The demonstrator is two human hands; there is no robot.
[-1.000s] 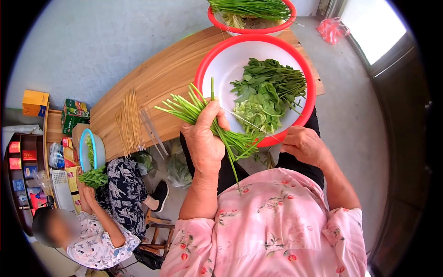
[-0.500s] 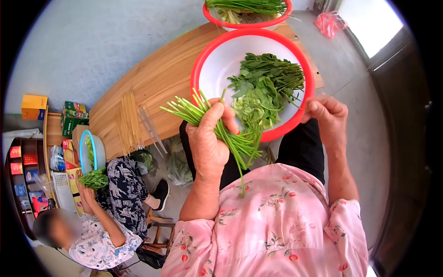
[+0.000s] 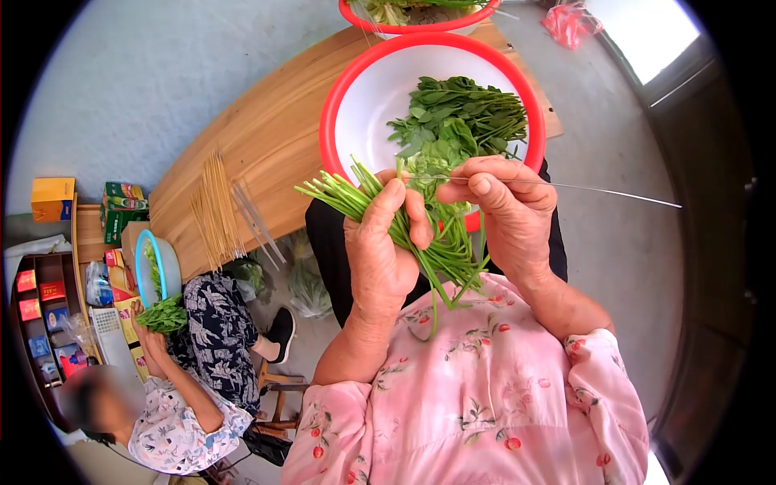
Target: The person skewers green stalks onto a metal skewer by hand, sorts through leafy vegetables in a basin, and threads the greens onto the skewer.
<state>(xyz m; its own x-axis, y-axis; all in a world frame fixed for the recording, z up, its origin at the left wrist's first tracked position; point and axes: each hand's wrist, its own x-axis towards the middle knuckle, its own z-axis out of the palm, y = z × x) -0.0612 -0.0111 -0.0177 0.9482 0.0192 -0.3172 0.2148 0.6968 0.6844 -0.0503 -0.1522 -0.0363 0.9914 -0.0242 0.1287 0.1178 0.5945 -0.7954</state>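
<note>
My left hand point(image 3: 380, 242) is closed around a bunch of thin green vegetable stems point(image 3: 440, 255), their pale cut ends toward the upper left. Between its thumb and index finger one stem end stands upright. My right hand point(image 3: 509, 206) pinches a thin metal skewer point(image 3: 606, 191), whose long free part reaches out to the right. The skewer's other end meets the stem at my left fingertips; whether it pierces the stem I cannot tell. Behind both hands is a white basin with a red rim point(image 3: 330, 121), holding leafy greens point(image 3: 469, 109).
Bamboo skewers point(image 3: 217, 214) and several metal skewers point(image 3: 257, 222) lie on the wooden table point(image 3: 267, 129). Another red-rimmed basin point(image 3: 420, 29) stands at the far end. At left, a seated person point(image 3: 182, 420) holds greens point(image 3: 164, 315) by a blue-rimmed basin point(image 3: 166, 271).
My right hand has moved left from beyond the basin's rim to my left hand, and the metal skewer now shows clearly in it. My left hand keeps hold of the stems.
</note>
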